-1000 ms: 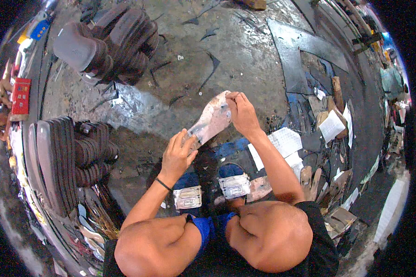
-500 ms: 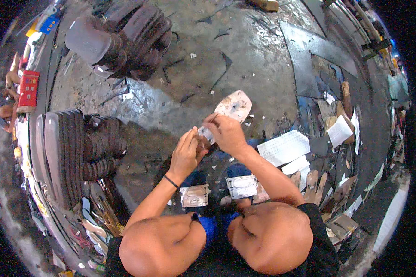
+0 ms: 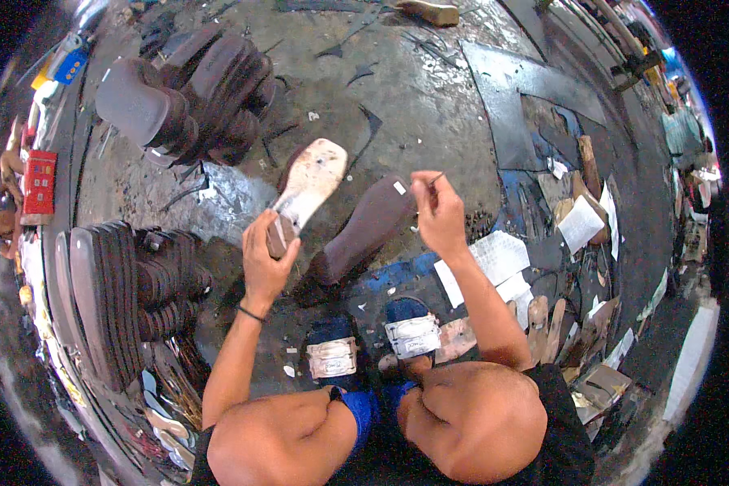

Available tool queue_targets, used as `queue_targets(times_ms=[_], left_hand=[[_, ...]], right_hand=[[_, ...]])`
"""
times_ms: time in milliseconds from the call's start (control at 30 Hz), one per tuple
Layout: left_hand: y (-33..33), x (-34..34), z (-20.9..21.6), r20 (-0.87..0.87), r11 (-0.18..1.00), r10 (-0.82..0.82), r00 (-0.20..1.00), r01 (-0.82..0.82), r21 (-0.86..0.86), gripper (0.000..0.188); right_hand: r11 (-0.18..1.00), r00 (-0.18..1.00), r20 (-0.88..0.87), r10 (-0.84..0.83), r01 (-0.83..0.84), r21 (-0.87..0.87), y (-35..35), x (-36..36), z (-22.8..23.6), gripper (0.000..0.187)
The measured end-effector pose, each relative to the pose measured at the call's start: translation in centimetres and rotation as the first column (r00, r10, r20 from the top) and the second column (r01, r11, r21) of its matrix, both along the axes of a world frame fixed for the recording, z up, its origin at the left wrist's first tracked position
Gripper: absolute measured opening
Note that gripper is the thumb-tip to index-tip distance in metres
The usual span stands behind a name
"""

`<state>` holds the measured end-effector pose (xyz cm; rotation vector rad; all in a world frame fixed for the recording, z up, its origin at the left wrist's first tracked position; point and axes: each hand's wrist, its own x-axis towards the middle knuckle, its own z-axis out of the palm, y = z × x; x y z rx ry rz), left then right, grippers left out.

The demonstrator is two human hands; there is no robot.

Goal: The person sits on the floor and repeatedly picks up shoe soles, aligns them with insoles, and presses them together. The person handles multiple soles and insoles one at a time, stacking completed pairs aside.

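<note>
The left hand (image 3: pixel 269 259) grips the pale form (image 3: pixel 316 180) by its narrow end, fingers and thumb closed around it, the broad end pointing away from the person. The form is up and left of the brown sole (image 3: pixel 366 223), apart from it. The right hand (image 3: pixel 439 215) is just right of the sole's broad, labelled end, fingertips pinched on a thin dark stick (image 3: pixel 437 179); whether the hand touches the sole, I cannot tell.

Half a second ago both hands were together at the form, and the sole was hardly to be seen; now the form has swung left, and the sole's upper face lies bare on the floor (image 3: pixel 316 89). The two pieces are thus separated, at least for the moment.

Farther out, one sole pile (image 3: pixel 206 89) stands beyond and left of the sole, another stack (image 3: pixel 105 300) to its left, papers (image 3: pixel 494 253) to its right, sandals (image 3: pixel 332 356) on the near side.
</note>
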<state>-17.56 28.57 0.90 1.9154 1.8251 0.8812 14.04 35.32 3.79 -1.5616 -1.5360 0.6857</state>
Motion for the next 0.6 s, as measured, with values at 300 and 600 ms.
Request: queue_targets(times_ms=[300, 600], left_hand=[[-6.0, 5.6, -1.7, -0.029, 0.972, -0.216, 0.976, 0.213, -0.098, 0.050], [-5.2, 6.1, -2.4, -0.046, 0.972, -0.229, 0.972, 0.225, -0.075, 0.049]], right_hand=[[0.970, 0.914, 0.334, 0.232, -0.193, -0.146, 2.8, 1.1, -4.5, 0.025], [0.983, 0.868, 0.462, 0.181, -0.171, -0.065, 3.1, 1.5, -5.6, 0.021]])
